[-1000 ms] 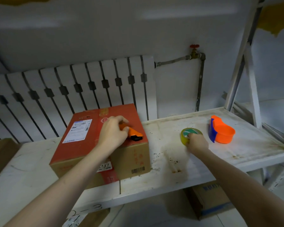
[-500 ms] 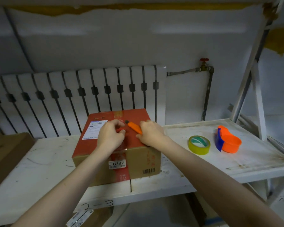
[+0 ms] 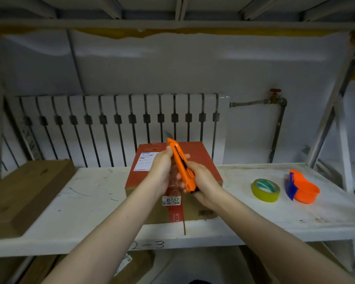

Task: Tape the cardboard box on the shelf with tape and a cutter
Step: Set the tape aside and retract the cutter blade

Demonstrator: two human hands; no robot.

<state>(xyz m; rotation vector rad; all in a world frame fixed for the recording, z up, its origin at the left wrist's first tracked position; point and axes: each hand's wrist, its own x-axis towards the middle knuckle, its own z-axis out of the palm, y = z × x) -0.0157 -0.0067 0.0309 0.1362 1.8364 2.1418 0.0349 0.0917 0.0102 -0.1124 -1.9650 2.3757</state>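
Both bare forearms reach up from the lower frame; the right hand point(image 3: 203, 181) is closed round the lower end of the orange plastic box cutter point(image 3: 180, 167); the left hand point(image 3: 162, 171) pinches its upper part; its long axis tilts up-left, blade tip toward the radiator point(image 3: 115, 128); behind, mid-frame, the red-topped cardboard box point(image 3: 201, 160) sits on the white shelf point(image 3: 90, 201); the yellow tape roll point(image 3: 265, 190) lies at right.

A white ribbed radiator point(image 3: 119, 128) stands against the wall, and a grey pipe with a red valve point(image 3: 275, 91) runs beside it. A flat brown cardboard piece point(image 3: 25, 191) lies at the left. An orange and blue plastic tape dispenser point(image 3: 301, 189) rests at the right.
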